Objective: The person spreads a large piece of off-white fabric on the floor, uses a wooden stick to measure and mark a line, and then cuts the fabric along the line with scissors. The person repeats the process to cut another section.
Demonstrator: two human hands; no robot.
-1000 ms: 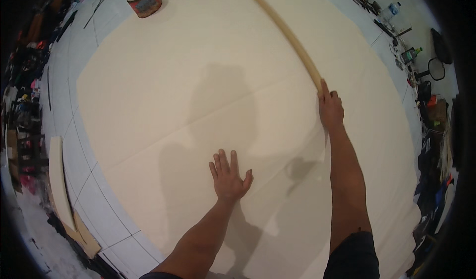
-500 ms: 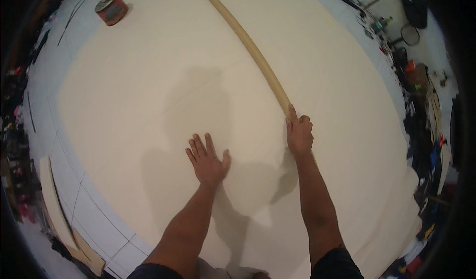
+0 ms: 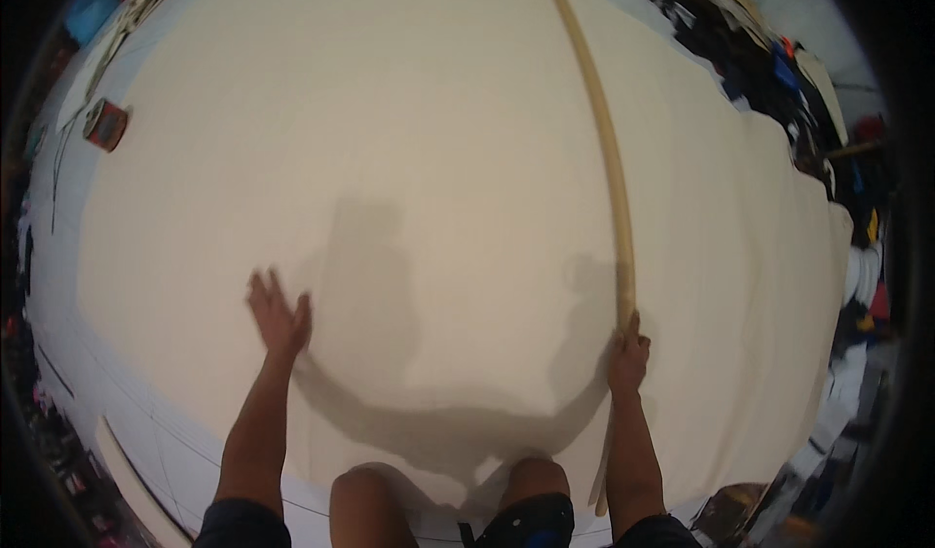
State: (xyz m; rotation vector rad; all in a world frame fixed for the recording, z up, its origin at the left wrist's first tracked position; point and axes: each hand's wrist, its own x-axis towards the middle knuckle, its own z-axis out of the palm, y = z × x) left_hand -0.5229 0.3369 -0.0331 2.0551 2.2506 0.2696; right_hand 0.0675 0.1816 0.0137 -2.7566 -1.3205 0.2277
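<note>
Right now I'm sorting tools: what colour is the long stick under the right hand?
Pale tan wooden long stick, clearest in the head view.

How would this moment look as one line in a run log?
left hand: flat on cream sheet | right hand: on long wooden stick | red tin: far left

The light is warm and not very bright. It comes from above and behind me, so my shadow [image 3: 390,353] falls dark on the big cream sheet [image 3: 419,139] in front of me. My left hand [image 3: 278,316] looks blurry. My right hand [image 3: 628,358] looks sharper. The long wooden stick [image 3: 606,149] looks bent, because the camera curves straight things near the rim. The corners of the picture are black, and the messy stuff at the edges is dim and squashed.
</note>
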